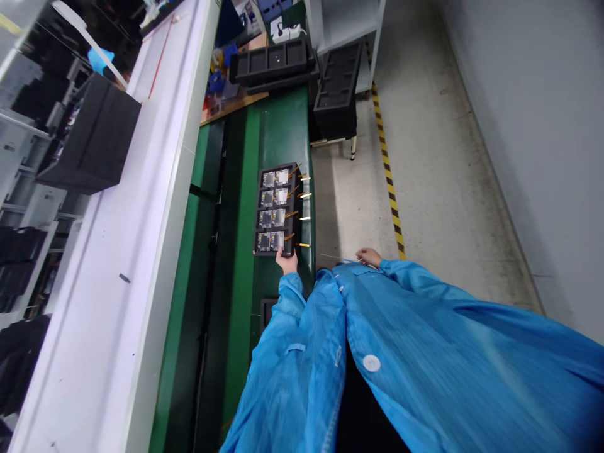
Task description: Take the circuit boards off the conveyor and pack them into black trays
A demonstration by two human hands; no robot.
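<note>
My left hand (287,261) is closed on the near edge of a black foam tray (259,206), thumb on top. In the tray's pockets sit several small circuit boards (265,218) in two columns, with silvery squares on the right-hand ones. Orange flex cables (303,245) stick out past the tray's right side. The tray rests on the green bench (283,129). My right hand (369,257) is away from the tray, in front of my blue smock (406,314), its fingers curled. A thin pale-blue strand (333,256) extends left from near it; whether the fingers hold it I cannot tell.
Stacked black trays (276,60) lie at the bench's far end, and more (337,82) stand on a stand to the right. A white shelf (94,264) runs along the left, bearing a black box (101,135). Yellow-black tape (387,170) marks the floor.
</note>
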